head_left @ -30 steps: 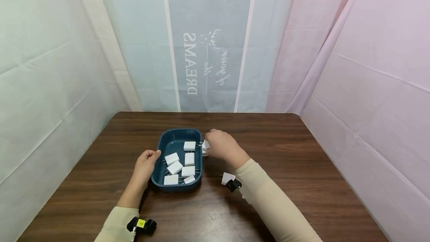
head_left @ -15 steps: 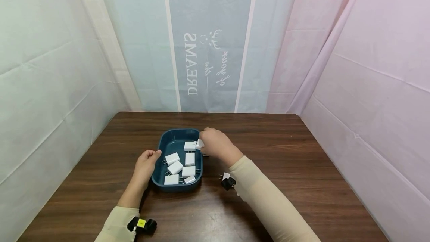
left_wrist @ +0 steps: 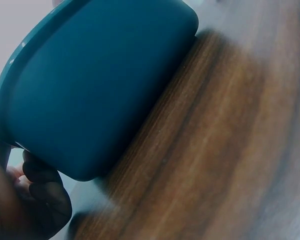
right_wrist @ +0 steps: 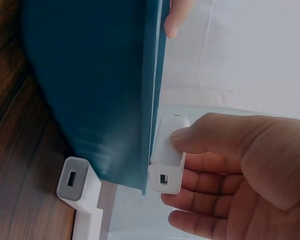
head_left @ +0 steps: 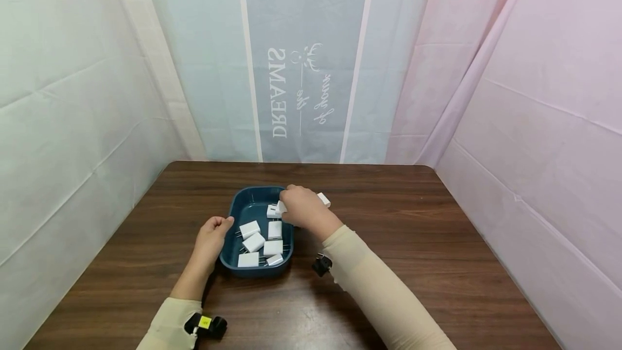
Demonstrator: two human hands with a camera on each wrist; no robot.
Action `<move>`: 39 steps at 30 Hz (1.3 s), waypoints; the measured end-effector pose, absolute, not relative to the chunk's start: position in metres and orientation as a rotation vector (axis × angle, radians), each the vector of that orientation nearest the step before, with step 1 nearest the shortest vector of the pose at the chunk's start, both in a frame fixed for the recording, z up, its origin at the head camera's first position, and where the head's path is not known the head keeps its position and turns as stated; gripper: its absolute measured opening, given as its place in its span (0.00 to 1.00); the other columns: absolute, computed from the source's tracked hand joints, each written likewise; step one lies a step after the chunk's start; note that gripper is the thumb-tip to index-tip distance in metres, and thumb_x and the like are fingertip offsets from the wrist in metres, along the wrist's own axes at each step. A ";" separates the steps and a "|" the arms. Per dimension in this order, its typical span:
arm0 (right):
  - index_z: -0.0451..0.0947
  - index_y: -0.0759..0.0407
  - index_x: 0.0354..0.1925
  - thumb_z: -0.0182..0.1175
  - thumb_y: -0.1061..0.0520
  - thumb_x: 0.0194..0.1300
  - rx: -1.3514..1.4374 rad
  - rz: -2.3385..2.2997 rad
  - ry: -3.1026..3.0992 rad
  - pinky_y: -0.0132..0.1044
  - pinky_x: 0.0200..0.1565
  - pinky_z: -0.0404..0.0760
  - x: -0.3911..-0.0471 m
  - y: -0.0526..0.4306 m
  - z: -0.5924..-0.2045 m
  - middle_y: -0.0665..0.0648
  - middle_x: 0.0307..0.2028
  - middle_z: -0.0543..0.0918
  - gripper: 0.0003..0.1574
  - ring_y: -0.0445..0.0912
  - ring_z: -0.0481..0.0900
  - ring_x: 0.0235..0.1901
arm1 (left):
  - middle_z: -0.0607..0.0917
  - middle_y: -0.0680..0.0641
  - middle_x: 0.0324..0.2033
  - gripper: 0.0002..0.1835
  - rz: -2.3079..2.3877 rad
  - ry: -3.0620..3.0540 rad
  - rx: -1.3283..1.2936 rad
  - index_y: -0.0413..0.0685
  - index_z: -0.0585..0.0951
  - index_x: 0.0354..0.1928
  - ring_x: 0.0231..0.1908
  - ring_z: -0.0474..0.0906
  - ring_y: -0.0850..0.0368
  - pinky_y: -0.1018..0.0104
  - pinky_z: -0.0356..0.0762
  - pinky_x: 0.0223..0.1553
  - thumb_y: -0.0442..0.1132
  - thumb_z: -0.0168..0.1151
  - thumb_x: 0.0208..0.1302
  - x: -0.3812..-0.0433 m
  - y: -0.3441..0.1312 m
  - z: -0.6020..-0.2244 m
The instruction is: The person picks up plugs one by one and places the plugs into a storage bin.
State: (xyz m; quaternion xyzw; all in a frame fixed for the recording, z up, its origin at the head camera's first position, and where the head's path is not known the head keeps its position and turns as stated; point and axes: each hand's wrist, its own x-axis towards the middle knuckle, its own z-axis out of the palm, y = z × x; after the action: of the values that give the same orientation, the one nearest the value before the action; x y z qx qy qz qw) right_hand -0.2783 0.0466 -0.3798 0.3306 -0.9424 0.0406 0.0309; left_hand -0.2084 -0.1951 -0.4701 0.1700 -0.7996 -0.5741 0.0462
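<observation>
A dark blue plastic bin (head_left: 236,269) stands on the table with several white charger plugs (head_left: 249,260) lying in it. At its left rim my left hand (head_left: 210,239) grips the edge; in the left wrist view curled fingers (left_wrist: 47,192) lie against the outer wall. My right hand (head_left: 307,210) is over the right rim, pinching one white charger plug (right_wrist: 165,170) between thumb and fingers. That plug's port end shows in the right wrist view, beside the bin's rim. The pinching fingertips are partly hidden in the head view.
Outside the bin's right wall, another charger plug (right_wrist: 79,182) stands on the table, touching a further white piece (right_wrist: 87,225). A white plug (head_left: 323,199) shows behind my right wrist. The brown wooden table (head_left: 398,253) is bounded by hanging cloth (head_left: 311,69).
My right hand has moved left with the charger plug, from beside the bin to over its right rim. A white plug behind the wrist has come into view. My left hand stays put.
</observation>
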 end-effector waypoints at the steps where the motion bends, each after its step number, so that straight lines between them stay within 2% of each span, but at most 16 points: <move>1: 0.85 0.57 0.51 0.68 0.53 0.65 1.022 0.122 -2.905 0.38 0.39 0.83 -0.278 0.045 -0.379 0.55 0.45 0.83 0.18 0.43 0.80 0.39 | 0.72 0.43 0.40 0.23 -1.752 -2.442 0.516 0.39 0.73 0.49 0.45 0.68 0.47 0.58 0.64 0.42 0.56 0.54 0.77 -0.208 -0.195 -0.470; 8: 0.84 0.56 0.54 0.68 0.51 0.66 0.995 0.111 -2.926 0.39 0.44 0.84 -0.278 0.035 -0.378 0.54 0.47 0.83 0.20 0.44 0.81 0.42 | 0.72 0.43 0.40 0.22 -1.748 -2.435 0.517 0.39 0.73 0.48 0.45 0.68 0.47 0.58 0.64 0.42 0.55 0.54 0.78 -0.209 -0.195 -0.470; 17: 0.84 0.55 0.54 0.68 0.49 0.66 1.004 0.102 -2.918 0.37 0.40 0.83 -0.279 0.023 -0.385 0.54 0.47 0.83 0.20 0.43 0.80 0.40 | 0.73 0.43 0.39 0.21 -1.757 -2.423 0.503 0.39 0.73 0.48 0.45 0.68 0.47 0.58 0.64 0.42 0.54 0.54 0.78 -0.208 -0.196 -0.470; 27: 0.82 0.55 0.57 0.67 0.48 0.69 1.081 0.102 -2.836 0.37 0.46 0.82 -0.284 0.010 -0.395 0.54 0.49 0.82 0.22 0.44 0.81 0.45 | 0.71 0.47 0.33 0.19 -1.748 -2.380 0.459 0.37 0.74 0.44 0.40 0.68 0.51 0.60 0.65 0.40 0.50 0.56 0.78 -0.207 -0.195 -0.471; 39: 0.81 0.53 0.60 0.67 0.46 0.69 1.078 0.018 -2.789 0.39 0.51 0.82 -0.287 -0.005 -0.407 0.53 0.51 0.82 0.24 0.44 0.81 0.49 | 0.72 0.47 0.33 0.19 -1.730 -2.390 0.481 0.38 0.74 0.44 0.39 0.68 0.51 0.61 0.65 0.40 0.51 0.56 0.77 -0.208 -0.194 -0.470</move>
State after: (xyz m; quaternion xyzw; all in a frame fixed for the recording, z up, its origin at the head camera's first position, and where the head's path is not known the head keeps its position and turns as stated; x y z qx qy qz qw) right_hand -0.2871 -0.0049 -0.4070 0.3596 -0.9300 0.0061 0.0755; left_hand -0.2081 -0.1939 -0.4704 0.1603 -0.7973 -0.5770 0.0760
